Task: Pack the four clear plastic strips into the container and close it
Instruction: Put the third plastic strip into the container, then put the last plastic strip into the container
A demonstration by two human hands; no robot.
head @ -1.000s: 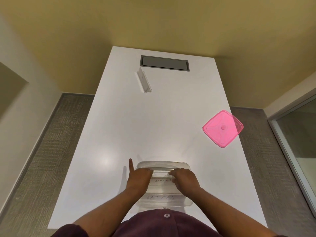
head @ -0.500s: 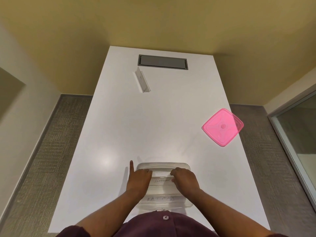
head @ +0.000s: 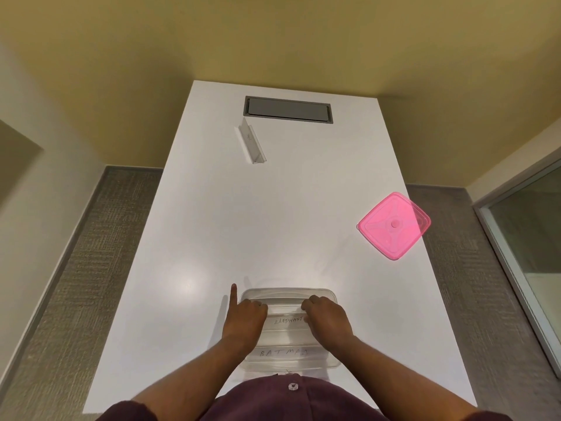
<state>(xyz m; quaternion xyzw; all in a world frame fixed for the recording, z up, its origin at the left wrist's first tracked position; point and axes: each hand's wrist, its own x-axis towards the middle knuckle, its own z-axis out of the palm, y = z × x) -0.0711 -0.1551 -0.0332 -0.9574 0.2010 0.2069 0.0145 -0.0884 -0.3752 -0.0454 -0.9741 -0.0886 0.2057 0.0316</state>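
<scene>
Both grips, left hand [head: 243,322] and right hand [head: 328,322], pinch a clear strip [head: 287,319] inside the open container [head: 288,294] at the surface's [head: 273,223] near edge. Another strip [head: 252,144] lies near the far edge; the pink lid [head: 393,225] overhangs the right edge.

There is one view only, from a camera worn on the person's head, so no second view shares any of the scene. It looks forward and steeply down along the white bench [head: 273,223], whose long sides run away from the wearer and narrow toward the far edge. The wide lens bows the walls and floor at the borders. The near edge lies right under the camera, partly hidden by the wearer's dark shirt [head: 291,399] at the bottom of the picture. Both forearms enter from the bottom corners. The far edge meets a yellow wall [head: 273,41], and carpet [head: 91,268] shows past both long sides.
</scene>
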